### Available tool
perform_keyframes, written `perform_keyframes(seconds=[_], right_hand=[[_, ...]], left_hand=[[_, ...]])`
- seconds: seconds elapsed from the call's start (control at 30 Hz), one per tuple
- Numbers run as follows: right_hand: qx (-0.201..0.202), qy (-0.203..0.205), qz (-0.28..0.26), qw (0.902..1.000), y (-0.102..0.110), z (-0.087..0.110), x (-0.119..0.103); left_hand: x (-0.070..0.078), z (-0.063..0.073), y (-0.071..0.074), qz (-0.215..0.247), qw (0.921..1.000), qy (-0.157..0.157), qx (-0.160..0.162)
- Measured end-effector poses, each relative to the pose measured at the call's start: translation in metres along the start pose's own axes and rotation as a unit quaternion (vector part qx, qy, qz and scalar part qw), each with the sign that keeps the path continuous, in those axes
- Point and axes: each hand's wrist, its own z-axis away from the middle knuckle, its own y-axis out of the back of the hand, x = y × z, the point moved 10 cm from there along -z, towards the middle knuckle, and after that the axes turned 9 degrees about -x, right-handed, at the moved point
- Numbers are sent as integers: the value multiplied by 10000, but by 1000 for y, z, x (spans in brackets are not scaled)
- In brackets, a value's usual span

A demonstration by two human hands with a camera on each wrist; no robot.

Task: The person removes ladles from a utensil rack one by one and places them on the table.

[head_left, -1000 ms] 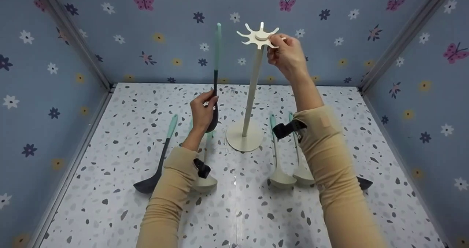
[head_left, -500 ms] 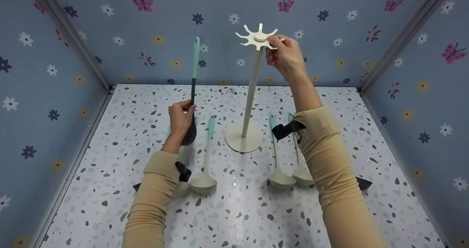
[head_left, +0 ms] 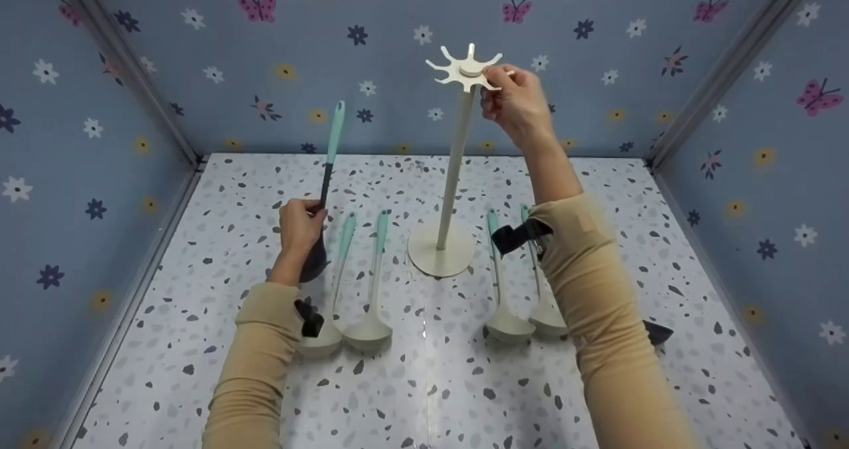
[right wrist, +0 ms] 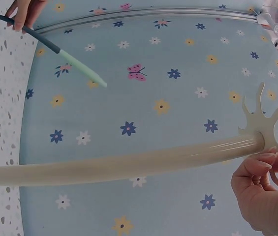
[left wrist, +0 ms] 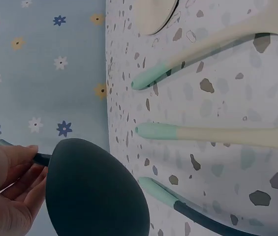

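In the head view my left hand (head_left: 300, 230) grips a black ladle (head_left: 334, 134) by the lower shaft, its mint handle pointing up and leaning slightly right. The dark bowl (left wrist: 94, 191) fills the lower middle of the left wrist view, above the table. My right hand (head_left: 521, 109) pinches one arm of the cream hook wheel (head_left: 469, 69) on top of an upright stand (head_left: 454, 164). The stand's round base (head_left: 424, 253) rests on the table. In the right wrist view, thumb and fingers meet at the wheel's edge, beside the pole (right wrist: 129, 163).
Two cream ladles (head_left: 368, 329) with mint handles lie left of the stand, and two more cream ladles (head_left: 511, 325) lie right. Another black ladle (head_left: 658, 333) is mostly behind the right sleeve. A dark ladle (left wrist: 198, 216) lies at left, covered by my arm in the head view.
My left hand has carried the black ladle left, away from the stand, and lower; its handle now tilts to the right. The right hand has stayed on the hook wheel.
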Motion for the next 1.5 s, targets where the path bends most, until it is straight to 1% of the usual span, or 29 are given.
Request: perform_keyframes(seconds=[0.1,0.23,0.37,0.53,0.7,0.8,0.93,1.07,1.27,1.5], right_hand=[[-17,-4,-44,10000,0,0,0],[-29,-3,-87,10000,0,-1,0],[-15,-13,-77,10000,0,-1,1],[18,-26,-49,10000,1,0,0],[5,29,90,10000,1,0,-1],[-15,63,187,9998,1,1,-2],[-15,43,158,9999,0,1,-1],[-17,2,44,10000,0,0,0],[-5,0,29,10000,0,0,0],[51,-5,58,10000,1,1,0]], left_hand=[[-11,2,4,-162,9998,126,-10],[-28,4,8,-344,9986,381,-109],[-42,6,14,-521,9967,583,-196],[-56,10,22,-729,9941,750,-269],[-69,13,29,-933,9911,912,-276],[-80,15,32,-1041,9877,1111,-359],[-100,20,33,-1120,9812,1468,-568],[-115,25,34,-1214,9756,1693,-689],[-129,31,37,-1401,9692,1852,-824],[-141,36,33,-1594,9611,1961,-1117]])
